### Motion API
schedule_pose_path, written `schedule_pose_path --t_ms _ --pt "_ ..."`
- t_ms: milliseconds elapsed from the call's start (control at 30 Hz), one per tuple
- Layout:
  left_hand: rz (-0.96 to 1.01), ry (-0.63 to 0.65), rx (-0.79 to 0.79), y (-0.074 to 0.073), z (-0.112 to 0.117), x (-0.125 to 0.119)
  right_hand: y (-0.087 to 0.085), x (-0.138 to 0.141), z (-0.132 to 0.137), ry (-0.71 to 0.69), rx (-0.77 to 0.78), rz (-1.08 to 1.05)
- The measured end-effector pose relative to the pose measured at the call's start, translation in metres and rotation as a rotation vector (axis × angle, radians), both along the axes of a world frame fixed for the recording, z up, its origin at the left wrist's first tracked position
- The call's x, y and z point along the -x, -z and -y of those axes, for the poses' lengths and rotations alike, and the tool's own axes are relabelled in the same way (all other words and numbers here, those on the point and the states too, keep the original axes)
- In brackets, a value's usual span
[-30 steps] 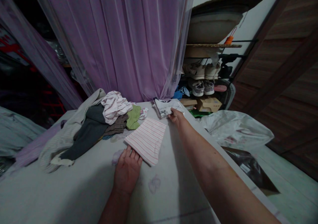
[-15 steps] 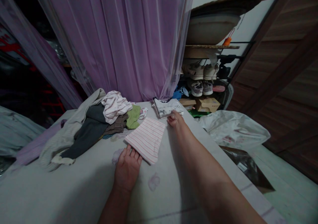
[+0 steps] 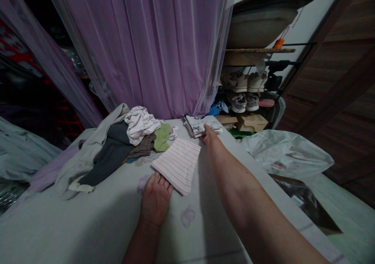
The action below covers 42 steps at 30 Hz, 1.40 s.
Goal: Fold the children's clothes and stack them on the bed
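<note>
A folded pink-and-white striped garment (image 3: 178, 165) lies flat on the pale sheet in front of me. My left hand (image 3: 156, 195) rests at its near left edge, fingers stretched out, the tips touching or just under the cloth; I cannot tell which. Farther off, my right hand (image 3: 206, 134) pinches the near right corner of a small stack of folded white clothes (image 3: 198, 125), thumb on top and the other fingers mostly hidden below. The top piece has a dark print and a dark collar edge.
To the left is a loose heap: a crumpled light patterned garment (image 3: 141, 124), dark trousers (image 3: 113, 148), a green piece (image 3: 161, 137). A purple curtain (image 3: 146, 53) hangs behind. At right stand a shoe rack with sneakers (image 3: 244, 100) and a white plastic bag (image 3: 287, 152).
The right hand has shifted from touching the near edge of the white stack to gripping its corner, thumb now on top. The left hand stays by the striped garment. The view has turned slightly left.
</note>
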<state>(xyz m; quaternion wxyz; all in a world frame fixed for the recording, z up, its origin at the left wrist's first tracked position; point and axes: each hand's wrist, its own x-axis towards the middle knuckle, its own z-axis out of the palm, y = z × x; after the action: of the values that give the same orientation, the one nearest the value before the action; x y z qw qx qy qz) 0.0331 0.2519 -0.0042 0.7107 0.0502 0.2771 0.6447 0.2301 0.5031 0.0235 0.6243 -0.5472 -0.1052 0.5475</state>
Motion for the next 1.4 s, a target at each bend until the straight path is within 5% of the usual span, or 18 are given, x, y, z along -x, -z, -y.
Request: schedule_pose_path --t_ms 167,300,433,600,767,933,1067,1167,1267,1400 --pt "-0.001 0.001 -0.009 0.006 -0.002 0.004 -0.008 -0.011 0.031 0.136 0.026 -0.014" --pt "-0.087 -0.044 -0.001 0.006 -0.006 -0.004 -0.006 -0.025 0.095 0.182 0.022 0.011" --pt "-0.405 -0.137 0.073 -0.003 -0.021 -0.019 0.004 -0.037 0.173 0.161 -0.007 -0.022" --pt "-0.723 -0.405 0.177 -0.009 -0.034 -0.014 0.013 -0.034 0.242 0.172 -0.081 -0.141" --pt "-0.848 -0.509 0.200 -0.008 0.000 0.016 0.015 -0.026 0.287 -0.038 -0.007 -0.174" --pt "-1.067 -0.676 -0.024 -0.037 0.042 0.005 0.005 -0.054 0.325 -0.337 0.164 -0.128" --pt "-1.134 -0.222 -0.175 -0.051 0.037 -0.038 -0.008 -0.099 0.334 -0.512 0.086 0.268" --pt "-1.288 0.089 -0.145 -0.047 0.021 -0.065 -0.020 -0.124 0.316 -0.327 -0.065 0.763" --pt "-1.509 0.213 -0.112 -0.042 0.009 -0.079 -0.028 -0.131 0.287 -0.363 -0.005 1.098" --pt "-1.712 0.253 -0.131 -0.040 0.001 -0.083 -0.023 -0.120 0.262 -0.511 0.083 1.199"
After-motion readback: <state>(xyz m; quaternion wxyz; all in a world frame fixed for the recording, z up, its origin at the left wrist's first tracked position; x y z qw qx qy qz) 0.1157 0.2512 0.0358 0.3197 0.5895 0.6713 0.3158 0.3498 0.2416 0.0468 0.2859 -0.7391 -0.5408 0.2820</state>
